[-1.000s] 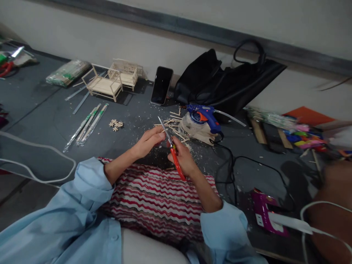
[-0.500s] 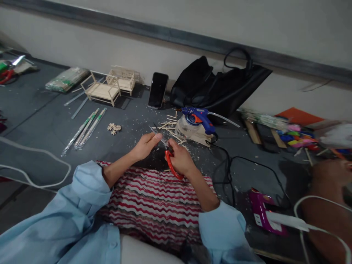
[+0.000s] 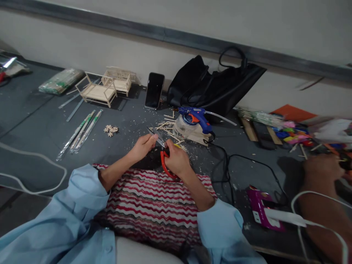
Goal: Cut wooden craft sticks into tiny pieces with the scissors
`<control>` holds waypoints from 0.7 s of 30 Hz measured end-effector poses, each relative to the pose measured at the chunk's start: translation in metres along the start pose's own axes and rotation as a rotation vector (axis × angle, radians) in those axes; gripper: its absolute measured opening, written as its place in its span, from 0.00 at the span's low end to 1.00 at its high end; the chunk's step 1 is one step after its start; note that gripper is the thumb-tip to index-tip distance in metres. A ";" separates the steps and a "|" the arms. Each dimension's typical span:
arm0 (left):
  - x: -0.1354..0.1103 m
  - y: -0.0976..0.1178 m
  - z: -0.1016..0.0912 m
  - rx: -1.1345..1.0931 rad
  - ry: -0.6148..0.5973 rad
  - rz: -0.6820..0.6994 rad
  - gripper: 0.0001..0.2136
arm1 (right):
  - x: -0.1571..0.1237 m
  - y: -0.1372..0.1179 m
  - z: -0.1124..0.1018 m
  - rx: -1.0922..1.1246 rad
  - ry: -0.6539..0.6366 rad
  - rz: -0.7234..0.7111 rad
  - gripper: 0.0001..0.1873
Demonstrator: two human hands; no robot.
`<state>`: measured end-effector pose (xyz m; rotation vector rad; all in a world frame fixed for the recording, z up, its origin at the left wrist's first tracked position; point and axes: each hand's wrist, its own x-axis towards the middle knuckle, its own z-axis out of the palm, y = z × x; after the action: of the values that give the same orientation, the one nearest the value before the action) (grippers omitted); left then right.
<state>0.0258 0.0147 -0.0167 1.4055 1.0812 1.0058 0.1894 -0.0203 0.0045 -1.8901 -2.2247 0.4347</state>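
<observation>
Scissors (image 3: 163,143) have opened, held in the right hand (image 3: 177,159), left hand (image 3: 143,148) grip unclear, wooden frames (image 3: 96,94) built, sticks (image 3: 166,127) loose, left of the glue gun (image 3: 202,121).

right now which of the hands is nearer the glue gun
Right. The right hand, gripping the scissors, is on the person's side of the glue gun and a little left of it; the left hand is also on that side, but farther left.
</observation>
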 end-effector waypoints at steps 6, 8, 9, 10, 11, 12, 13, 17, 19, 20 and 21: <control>0.004 0.000 -0.008 -0.148 -0.160 -0.034 0.25 | -0.002 -0.001 -0.002 -0.010 0.018 0.028 0.14; 0.005 0.001 -0.011 -0.139 -0.189 -0.002 0.24 | -0.002 -0.001 -0.002 0.006 0.021 0.030 0.14; 0.005 0.002 -0.012 -0.129 -0.202 0.019 0.23 | -0.002 -0.001 -0.003 0.017 0.025 0.029 0.14; 0.005 0.002 -0.014 -0.118 -0.219 0.039 0.23 | -0.002 -0.001 -0.003 0.031 0.033 0.028 0.14; 0.006 0.003 -0.015 -0.109 -0.239 0.056 0.22 | -0.002 0.000 -0.003 0.049 0.046 0.029 0.14; 0.006 0.005 -0.016 -0.101 -0.260 0.067 0.21 | -0.001 0.001 -0.003 0.071 0.062 0.034 0.14; 0.006 0.006 -0.017 -0.101 -0.274 0.070 0.19 | -0.001 0.002 -0.002 0.096 0.082 0.044 0.14; 0.007 0.016 -0.020 -0.254 -0.141 0.011 0.12 | 0.002 0.007 0.000 0.195 0.173 0.115 0.15; 0.013 0.021 -0.021 -0.334 -0.022 -0.046 0.08 | 0.003 0.008 0.001 0.222 0.211 0.135 0.15; 0.018 0.023 -0.023 -0.347 0.023 -0.085 0.07 | 0.004 0.009 0.001 0.230 0.227 0.137 0.15; 0.024 0.025 -0.024 -0.344 0.056 -0.125 0.05 | 0.004 0.009 0.002 0.234 0.242 0.137 0.15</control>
<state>0.0103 0.0431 0.0109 1.0261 0.9694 1.0868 0.1961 -0.0153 -0.0005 -1.8658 -1.8156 0.4397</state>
